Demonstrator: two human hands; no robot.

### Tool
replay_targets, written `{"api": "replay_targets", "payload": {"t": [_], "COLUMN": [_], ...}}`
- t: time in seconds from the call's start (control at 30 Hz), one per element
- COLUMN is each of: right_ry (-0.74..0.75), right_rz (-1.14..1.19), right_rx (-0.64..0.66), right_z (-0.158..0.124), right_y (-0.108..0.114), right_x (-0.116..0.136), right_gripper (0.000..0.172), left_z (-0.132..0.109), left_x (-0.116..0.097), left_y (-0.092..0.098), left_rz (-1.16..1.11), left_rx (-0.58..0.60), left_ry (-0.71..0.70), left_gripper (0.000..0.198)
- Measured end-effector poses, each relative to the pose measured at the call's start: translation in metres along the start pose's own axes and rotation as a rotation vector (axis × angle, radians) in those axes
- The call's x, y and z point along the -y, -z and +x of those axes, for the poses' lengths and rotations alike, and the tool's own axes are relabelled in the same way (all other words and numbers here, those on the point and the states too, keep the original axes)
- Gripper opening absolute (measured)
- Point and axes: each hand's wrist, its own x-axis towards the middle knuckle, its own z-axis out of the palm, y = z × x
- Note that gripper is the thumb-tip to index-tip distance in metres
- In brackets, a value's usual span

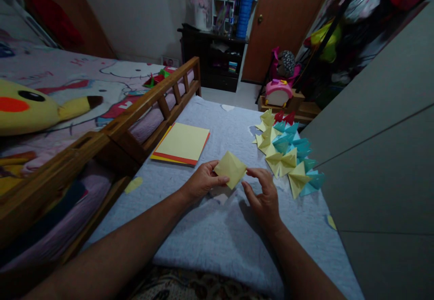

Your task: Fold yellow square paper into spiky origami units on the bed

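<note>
A pale yellow folded paper square is held up above the blue bed sheet, turned so one corner points toward me. My left hand pinches its left corner, thumb on top and fingers beneath. At the right corner, my right hand has its thumb and forefinger apart, the forefinger tip at or very near the paper's edge; whether it touches I cannot tell. Left of the hands lies a stack of square paper sheets, pale yellow on top with orange-red and yellow edges below. Folded paper pieces in yellow, blue and red stand in rows at right.
A wooden bed rail runs along the left, with a yellow plush toy on the bed beyond it. A pale cabinet borders the right side. Farther back are a dark shelf unit, a door and a pink toy.
</note>
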Motion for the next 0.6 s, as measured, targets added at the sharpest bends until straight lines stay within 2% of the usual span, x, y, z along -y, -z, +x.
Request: {"api": "replay_targets", "payload": {"t": [0.27,0.37,0.6], "right_ry": [-0.083,-0.063,-0.015], "right_rz": [0.024,0.023,0.016], "right_rx": [-0.023,0.001,0.037], "right_z": [-0.0015,-0.0011,-0.003], "right_y": [-0.0034,-0.0041,-0.0047], "right_x": [-0.0013,-0.001,-0.001], "right_gripper": [0.033,0.032,0.043], "left_z": [-0.0002,0.0001,0.0007], "left_x": [0.0026,0.0034,0.0029], "left_y": [0.002,0.0023,0.002], "left_rz": [0.003,0.002,-0.012], "left_rx": [0.017,0.024,0.025], "left_ry": [0.007,0.009,0.018], "left_gripper": [0.057,0.057,0.057]}}
